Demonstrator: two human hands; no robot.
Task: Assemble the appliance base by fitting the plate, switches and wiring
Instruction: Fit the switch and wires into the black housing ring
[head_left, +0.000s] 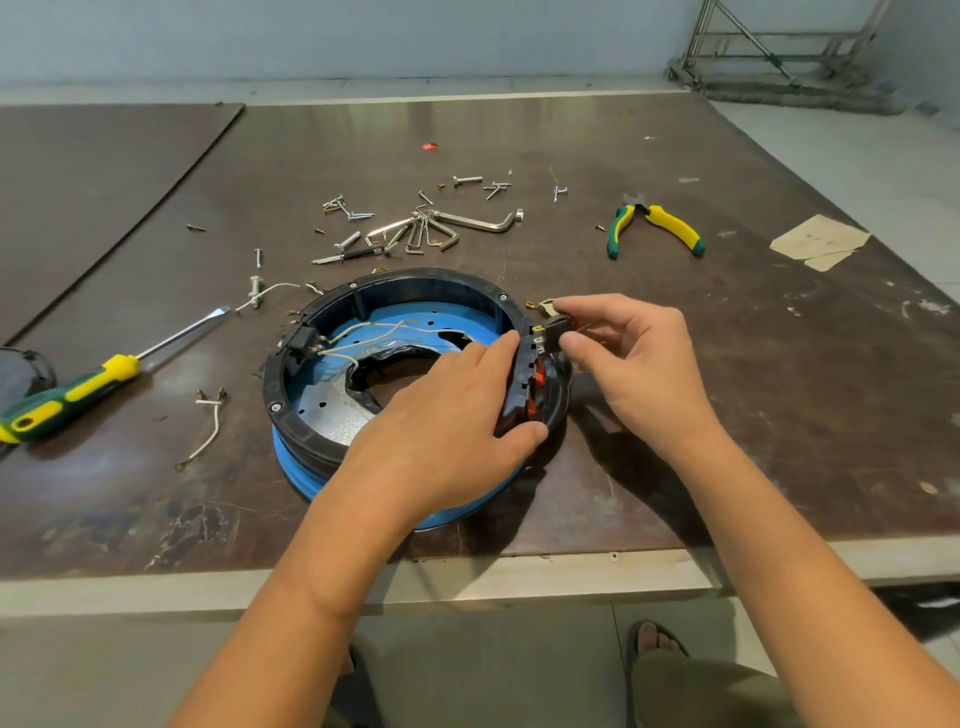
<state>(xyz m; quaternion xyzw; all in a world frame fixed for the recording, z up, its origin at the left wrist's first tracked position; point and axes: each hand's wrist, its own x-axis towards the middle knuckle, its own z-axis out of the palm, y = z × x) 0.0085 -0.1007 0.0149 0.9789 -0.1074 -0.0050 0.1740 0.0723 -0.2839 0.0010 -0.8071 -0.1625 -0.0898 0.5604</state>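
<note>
no readable text, labels, brands or numbers anywhere

Ring: black plastic, semi-gloss, w/ a smooth blue plastic band round its lower part. Plate inside: blue-painted, matt, perforated; near side is bare silvery sheet metal, dull & grainy. Wires: white insulation, matt. Switch: black plastic, matt, w/ brass-coloured tabs. Red buttons on ring: glossy translucent plastic. Table: dark brown board, smooth w/ faint sheen, scuffed, stained, worn pale near left. Screwdriver: polished metal shaft, green/yellow handle, looks rubbery. Pliers: same green/yellow grips, dark metal head. Hex keys & screws: bright shiny metal. Scrap at right: tan cardboard, matt.
</note>
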